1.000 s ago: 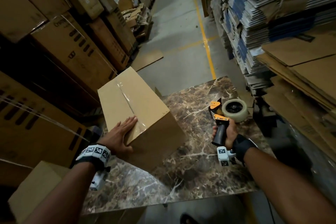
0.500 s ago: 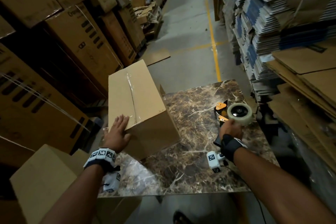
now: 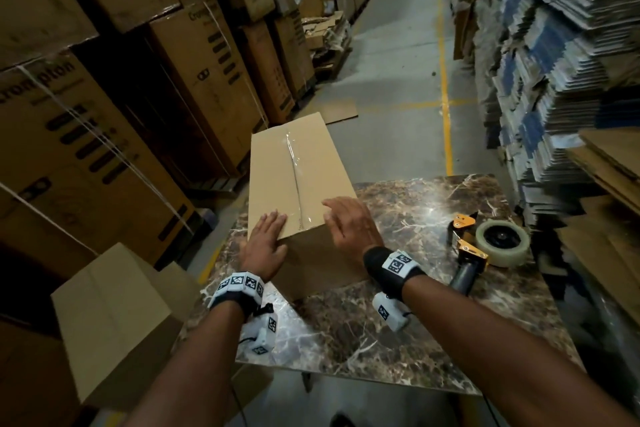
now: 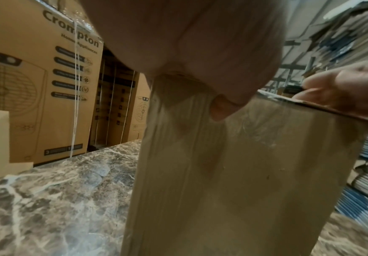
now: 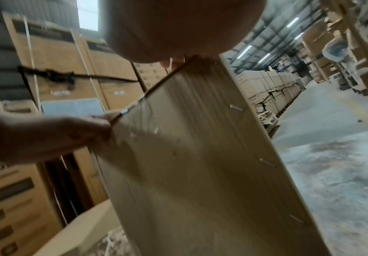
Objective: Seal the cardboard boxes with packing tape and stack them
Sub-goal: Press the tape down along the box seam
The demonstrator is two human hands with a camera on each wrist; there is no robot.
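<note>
- Your two hands both rest on the near end of one cardboard box [image 3: 301, 177]: your left hand [image 3: 265, 246] lies flat with straight fingers over the near left corner, and your right hand [image 3: 349, 225] lies on the near right edge, fingers relaxed and loosely spread. Neither grip is closed round anything.
- Between your hands, one strip of clear packing tape [image 3: 296, 180] runs down the box's top seam and folds over the near edge. The flaps are closed, so its contents cannot be seen.
- Under your hands, the box sits on the marble counter [image 3: 381, 329], its far end overhanging the far edge.
- To the right of your right hand, one tape dispenser [image 3: 485, 246] lies on the counter, holding one roll of tape, apart from the box.
- Left of and below your left hand, one plain closed box [image 3: 110, 315] stands off the counter.
- Beyond your hands, stacked printed cartons [image 3: 104, 149] line the left of the aisle; bundles of flattened cardboard [image 3: 554, 62] line the right.
</note>
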